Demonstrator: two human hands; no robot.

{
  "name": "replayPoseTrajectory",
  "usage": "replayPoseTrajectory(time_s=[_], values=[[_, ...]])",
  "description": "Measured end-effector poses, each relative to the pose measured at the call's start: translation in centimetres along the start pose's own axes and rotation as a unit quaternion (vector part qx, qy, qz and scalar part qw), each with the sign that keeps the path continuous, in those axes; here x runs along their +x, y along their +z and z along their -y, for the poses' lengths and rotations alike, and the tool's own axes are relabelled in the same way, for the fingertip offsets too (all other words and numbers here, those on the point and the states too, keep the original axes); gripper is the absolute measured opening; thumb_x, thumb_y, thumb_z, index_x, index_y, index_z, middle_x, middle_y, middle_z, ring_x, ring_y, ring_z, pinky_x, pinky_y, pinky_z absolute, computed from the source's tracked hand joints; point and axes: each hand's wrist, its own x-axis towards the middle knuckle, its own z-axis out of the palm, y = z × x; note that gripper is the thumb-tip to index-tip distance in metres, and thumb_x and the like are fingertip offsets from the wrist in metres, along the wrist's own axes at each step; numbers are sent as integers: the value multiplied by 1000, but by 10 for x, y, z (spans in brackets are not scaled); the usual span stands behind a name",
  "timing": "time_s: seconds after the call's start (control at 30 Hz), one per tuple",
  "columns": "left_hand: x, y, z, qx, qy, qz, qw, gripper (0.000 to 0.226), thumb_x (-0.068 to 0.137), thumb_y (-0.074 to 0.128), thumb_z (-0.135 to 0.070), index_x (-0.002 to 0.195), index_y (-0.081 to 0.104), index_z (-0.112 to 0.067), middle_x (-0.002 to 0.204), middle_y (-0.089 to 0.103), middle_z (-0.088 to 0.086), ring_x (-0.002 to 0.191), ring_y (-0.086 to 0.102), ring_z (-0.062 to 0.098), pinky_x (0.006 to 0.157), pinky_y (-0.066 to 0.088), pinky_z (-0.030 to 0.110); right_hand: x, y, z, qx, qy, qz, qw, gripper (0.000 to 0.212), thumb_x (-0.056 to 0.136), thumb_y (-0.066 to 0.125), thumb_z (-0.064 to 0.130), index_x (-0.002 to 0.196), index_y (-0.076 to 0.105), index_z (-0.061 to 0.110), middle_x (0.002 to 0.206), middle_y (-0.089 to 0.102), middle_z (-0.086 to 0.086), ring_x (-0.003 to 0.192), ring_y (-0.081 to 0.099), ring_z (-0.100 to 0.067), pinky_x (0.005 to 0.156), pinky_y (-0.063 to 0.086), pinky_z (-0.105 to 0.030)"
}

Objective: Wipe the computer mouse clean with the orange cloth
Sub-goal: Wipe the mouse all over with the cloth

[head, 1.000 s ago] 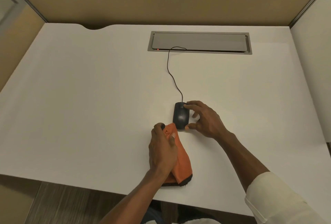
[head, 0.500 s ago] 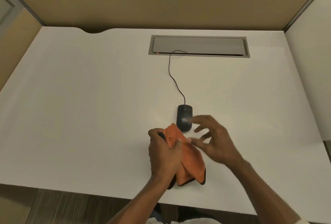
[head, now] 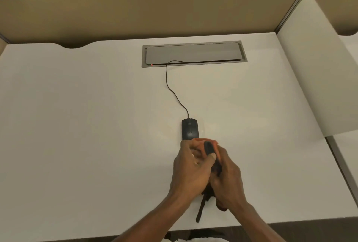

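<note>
A black wired computer mouse [head: 189, 129] lies on the white desk [head: 77, 125], its thin cable [head: 174, 94] running back to the grey cable hatch. Just in front of it, both hands hold the orange cloth [head: 201, 143] bunched up between them; only a small orange patch and a dark edge show above the fingers. My left hand [head: 190, 170] is closed around the cloth from the left, and my right hand [head: 225, 176] is closed on it from the right. A dark strip of the cloth [head: 200, 208] hangs down below the hands. Neither hand touches the mouse.
A grey cable hatch [head: 193, 53] is set into the desk at the back. Tan partition walls [head: 155, 9] close off the rear, and a white side panel [head: 310, 67] stands on the right. The desk's front edge runs just below my wrists.
My right hand has left the mouse and come onto the cloth. Both hands now bunch the cloth up off the desk. The camera view has tilted upward.
</note>
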Motion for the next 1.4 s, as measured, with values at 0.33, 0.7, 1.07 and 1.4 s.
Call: replayPoseTrajectory(time_s=[0.33,0.7,1.07,1.4], values=[[105,-47,29,291,137,-8,947,83,74,87,-46,140,39,-27,142,50,-4,127,54,18,95,55,43,64,-23,-12,43,53,-41,997,93,93,79,37,162,20,53,157,34,39,130,39,28,94,33,8],[146,-43,47,330,249,90,906,88,62,82,-62,135,40,-34,131,52,-13,116,48,13,89,57,47,106,0,-12,-26,15,16,999,73,97,74,34,160,38,39,159,50,5,141,49,-11,115,42,-33],[141,-43,41,333,246,97,905,83,69,89,-50,136,46,-26,137,55,-5,120,54,18,96,55,44,60,16,-6,-197,25,-14,980,67,99,56,49,160,29,45,126,52,1,93,62,-23,69,45,-33],[137,-44,39,352,255,76,897,76,68,85,-36,133,46,-28,135,55,-10,119,51,16,90,56,47,131,7,0,-184,72,-33,980,61,96,64,39,154,45,37,121,58,-6,105,63,-29,85,47,-38]])
